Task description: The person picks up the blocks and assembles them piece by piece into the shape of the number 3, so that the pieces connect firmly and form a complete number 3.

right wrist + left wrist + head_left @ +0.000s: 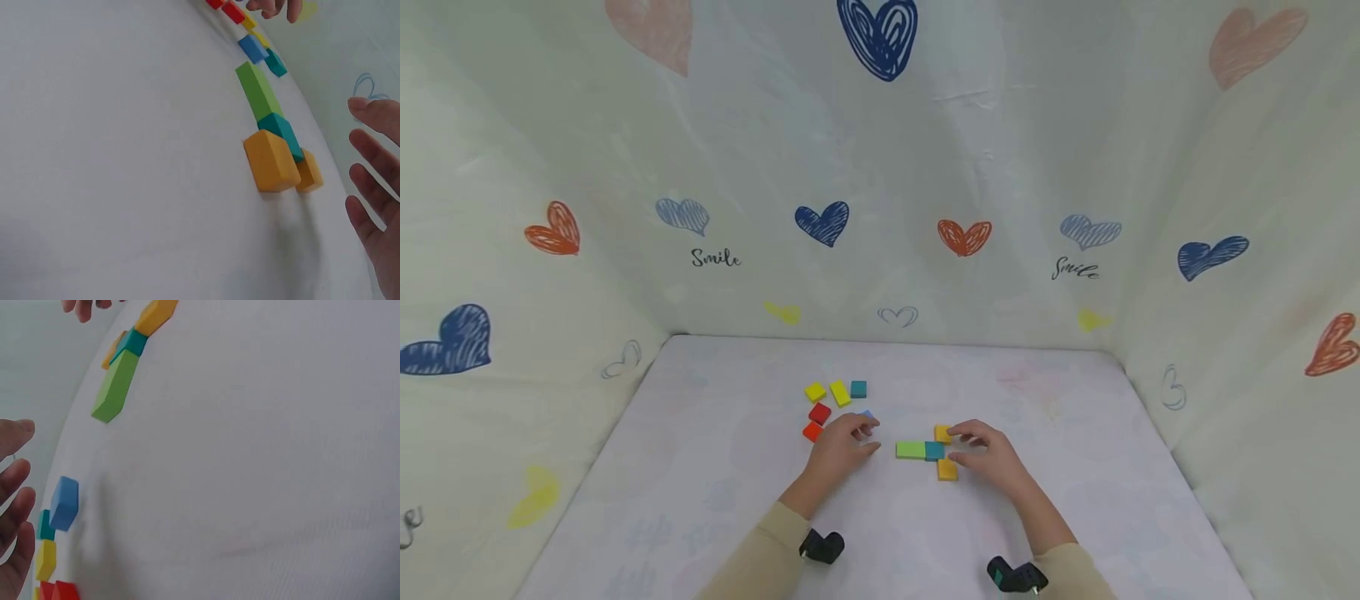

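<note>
A light green block (911, 450) lies end to end with a teal block (934, 451). At the teal block's right end are two orange blocks, a far one (942, 433) and a near one (947, 470). My right hand (992, 457) is just right of these, fingers spread and nothing between them, as the right wrist view also shows. My left hand (838, 454) holds nothing, its fingers loosely bent and apart. Close to its fingertips lies a blue block (64, 504), partly hidden by the hand in the head view.
Beyond my left hand lie two red blocks (819, 413), two yellow blocks (840, 393) and another teal block (858, 389). The white-covered table (700, 483) meets a curtain printed with hearts (880, 275) at the back and sides.
</note>
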Tool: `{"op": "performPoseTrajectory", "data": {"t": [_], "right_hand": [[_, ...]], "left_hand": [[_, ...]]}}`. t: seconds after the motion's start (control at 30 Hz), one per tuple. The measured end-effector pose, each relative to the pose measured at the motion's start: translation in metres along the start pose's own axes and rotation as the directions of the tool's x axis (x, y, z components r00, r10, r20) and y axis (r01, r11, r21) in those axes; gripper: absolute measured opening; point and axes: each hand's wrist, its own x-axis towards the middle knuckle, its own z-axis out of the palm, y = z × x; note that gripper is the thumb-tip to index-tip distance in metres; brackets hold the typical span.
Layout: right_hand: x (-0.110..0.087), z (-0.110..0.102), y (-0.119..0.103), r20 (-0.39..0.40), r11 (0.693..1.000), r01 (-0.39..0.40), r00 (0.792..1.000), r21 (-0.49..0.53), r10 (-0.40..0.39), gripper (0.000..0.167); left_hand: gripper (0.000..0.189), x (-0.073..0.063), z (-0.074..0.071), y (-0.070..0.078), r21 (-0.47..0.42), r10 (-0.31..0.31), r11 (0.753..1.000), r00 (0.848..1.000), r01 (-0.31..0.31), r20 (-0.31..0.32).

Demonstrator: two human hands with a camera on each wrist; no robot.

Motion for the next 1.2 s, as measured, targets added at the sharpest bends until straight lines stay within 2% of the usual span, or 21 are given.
{"op": "performPoseTrajectory", "data": {"t": [0.17,0.3,0.43,0.73,1.0,1.2], "right_hand": [[0.016,0.005,-0.013,0.069,0.999,0.023,0.997,0.039,-0.025,0.03],[0.028,0.012,-0.019,0.102,0.998,0.028,0.994,0.062,-0.034,0.03],[0.042,0.022,-0.026,0.121,0.998,0.037,0.992,0.056,-0.044,0.031],[0.07,0.046,-0.043,0.191,0.994,0.085,0.977,0.061,-0.095,0.032],[0.085,0.068,-0.056,0.264,0.994,0.112,0.958,0.01,-0.111,0.033],[0.094,0.08,-0.061,0.311,0.993,0.11,0.946,-0.053,-0.088,0.033]], "left_hand": [[0.032,0.002,-0.021,-0.01,0.022,-0.017,1.0,1.0,0.017,-0.006],[0.032,0.003,-0.032,-0.022,0.059,-0.003,0.998,1.0,0.004,-0.018],[0.033,0.002,-0.041,-0.036,0.071,-0.017,0.997,0.999,0.02,-0.047],[0.03,-0.006,-0.06,-0.05,0.028,-0.131,0.991,0.99,0.133,-0.052],[0.029,-0.008,-0.066,-0.066,0.066,-0.136,0.988,0.988,0.14,-0.07],[0.032,-0.009,-0.067,-0.075,0.077,-0.132,0.987,0.988,0.137,-0.076]]}}
